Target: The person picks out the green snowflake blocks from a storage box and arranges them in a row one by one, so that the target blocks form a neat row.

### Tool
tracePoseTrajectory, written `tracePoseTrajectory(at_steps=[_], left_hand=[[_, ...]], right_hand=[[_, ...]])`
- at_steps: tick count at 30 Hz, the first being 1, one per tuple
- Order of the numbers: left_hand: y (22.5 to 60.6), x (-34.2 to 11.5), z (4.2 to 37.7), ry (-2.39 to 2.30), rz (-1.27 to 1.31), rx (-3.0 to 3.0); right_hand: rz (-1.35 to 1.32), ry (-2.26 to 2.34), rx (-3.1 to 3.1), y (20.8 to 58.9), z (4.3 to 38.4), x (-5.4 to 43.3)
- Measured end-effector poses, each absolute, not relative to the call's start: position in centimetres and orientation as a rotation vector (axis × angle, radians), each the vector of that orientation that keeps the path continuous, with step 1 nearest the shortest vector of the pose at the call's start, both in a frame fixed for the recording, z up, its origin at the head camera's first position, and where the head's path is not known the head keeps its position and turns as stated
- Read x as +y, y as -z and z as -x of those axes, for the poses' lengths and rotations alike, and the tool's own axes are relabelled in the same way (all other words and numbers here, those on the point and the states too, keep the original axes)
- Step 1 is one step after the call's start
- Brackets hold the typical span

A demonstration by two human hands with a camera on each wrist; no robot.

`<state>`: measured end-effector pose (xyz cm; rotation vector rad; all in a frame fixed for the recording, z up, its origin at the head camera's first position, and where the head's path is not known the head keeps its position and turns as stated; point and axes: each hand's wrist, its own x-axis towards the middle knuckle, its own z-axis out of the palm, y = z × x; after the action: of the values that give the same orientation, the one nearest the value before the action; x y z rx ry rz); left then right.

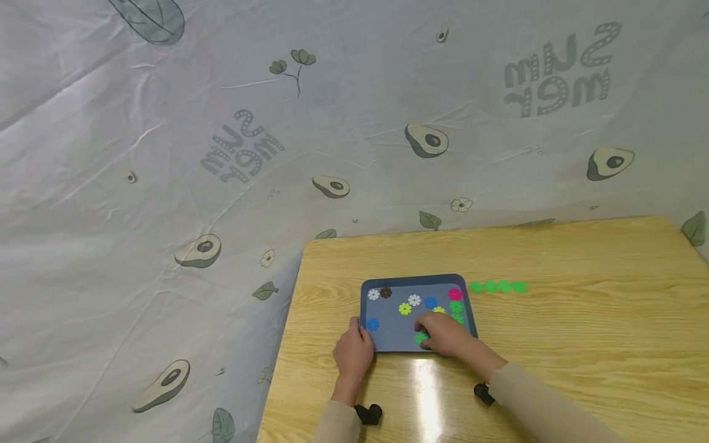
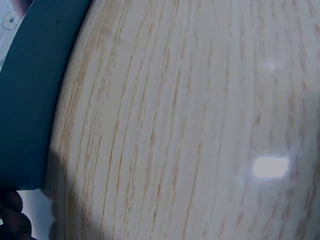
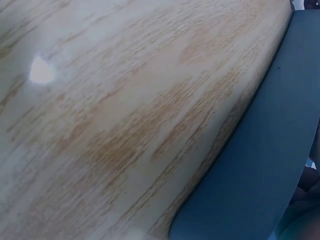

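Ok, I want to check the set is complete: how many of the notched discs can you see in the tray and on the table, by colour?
Green discs: 7
White discs: 2
Yellow discs: 2
Blue discs: 2
Brown disc: 1
Pink disc: 1
Total: 15 in view; the right hand may hide others.

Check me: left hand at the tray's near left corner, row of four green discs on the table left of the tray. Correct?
Not quite: the head view shows the row of four green discs on the table to the right of the tray, not the left. The rest stands.
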<state>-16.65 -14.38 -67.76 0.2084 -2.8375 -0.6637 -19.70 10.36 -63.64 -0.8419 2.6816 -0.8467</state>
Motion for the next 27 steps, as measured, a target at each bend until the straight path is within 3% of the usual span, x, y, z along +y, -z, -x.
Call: tracePoseTrajectory(at_steps=[14,27], left_hand=[[67.56,-14.08,16.70,0.688,-0.221,-2.847],[67.11,-14.21,16.31,0.696,-0.237,-2.843]], right_hand=[[0.905,0.785,2.711,62.84,19.47,10.58],[0.930,1.030,2.631,63.38,19.29,11.29]])
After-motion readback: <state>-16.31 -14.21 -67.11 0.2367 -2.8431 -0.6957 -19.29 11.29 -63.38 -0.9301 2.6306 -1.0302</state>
